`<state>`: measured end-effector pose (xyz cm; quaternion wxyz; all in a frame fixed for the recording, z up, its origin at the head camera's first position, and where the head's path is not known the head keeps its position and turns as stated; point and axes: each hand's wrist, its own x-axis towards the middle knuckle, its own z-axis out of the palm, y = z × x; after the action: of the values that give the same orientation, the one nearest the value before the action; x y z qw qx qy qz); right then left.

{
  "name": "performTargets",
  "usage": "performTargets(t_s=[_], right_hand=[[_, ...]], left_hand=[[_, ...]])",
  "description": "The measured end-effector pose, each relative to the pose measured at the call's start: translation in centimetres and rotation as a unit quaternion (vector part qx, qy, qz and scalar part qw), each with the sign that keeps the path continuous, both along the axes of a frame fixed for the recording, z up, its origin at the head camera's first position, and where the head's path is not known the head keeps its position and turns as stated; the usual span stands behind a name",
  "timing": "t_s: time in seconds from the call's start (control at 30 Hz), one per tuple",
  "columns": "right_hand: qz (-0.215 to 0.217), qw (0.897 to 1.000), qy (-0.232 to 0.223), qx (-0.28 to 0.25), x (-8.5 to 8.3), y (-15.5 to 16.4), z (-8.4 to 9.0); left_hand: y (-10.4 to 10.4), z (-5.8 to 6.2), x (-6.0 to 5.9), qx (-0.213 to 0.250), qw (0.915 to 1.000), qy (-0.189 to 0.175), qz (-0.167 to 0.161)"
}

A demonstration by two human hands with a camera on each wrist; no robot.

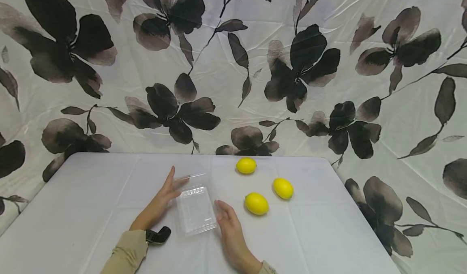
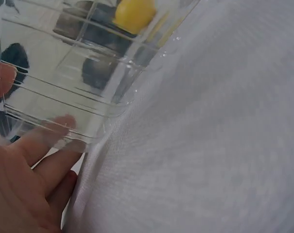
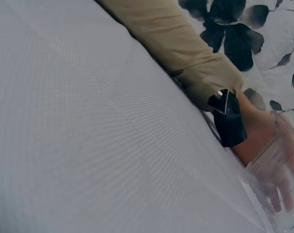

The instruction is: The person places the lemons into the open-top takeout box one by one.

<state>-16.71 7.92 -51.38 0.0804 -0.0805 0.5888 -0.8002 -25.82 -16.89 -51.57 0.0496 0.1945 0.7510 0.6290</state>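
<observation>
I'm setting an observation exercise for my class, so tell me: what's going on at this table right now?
A person sits at a table covered in a white cloth, with a clear plastic box between both hands. The left hand rests straight fingers against the box's left side; the right hand lies flat just beside its right edge. Three lemons sit loose on the cloth to the right of the box, none in it.

The head view looks down at the table (image 1: 91,193); both wrist views skim its cloth closely, sharing the clear container (image 1: 195,209).
</observation>
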Motion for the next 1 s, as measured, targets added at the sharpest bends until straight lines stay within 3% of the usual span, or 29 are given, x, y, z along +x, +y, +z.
performTargets(t_s=[0.3, 0.63, 1.0], right_hand=[[-0.012, 1.0, 0.002, 0.01, 0.01, 0.2, -0.15], [-0.027, 0.999, 0.017, 0.038, 0.12, 0.14, -0.09], [-0.092, 0.992, 0.012, 0.083, -0.1, 0.27, -0.42]], left_hand=[[0.24, -0.06, -0.04, -0.005, 0.9992, -0.009, -0.038], [0.37, -0.02, 0.13, -0.068, 0.9976, 0.001, -0.008], [0.43, 0.03, 0.18, -0.123, 0.9921, 0.003, 0.024]])
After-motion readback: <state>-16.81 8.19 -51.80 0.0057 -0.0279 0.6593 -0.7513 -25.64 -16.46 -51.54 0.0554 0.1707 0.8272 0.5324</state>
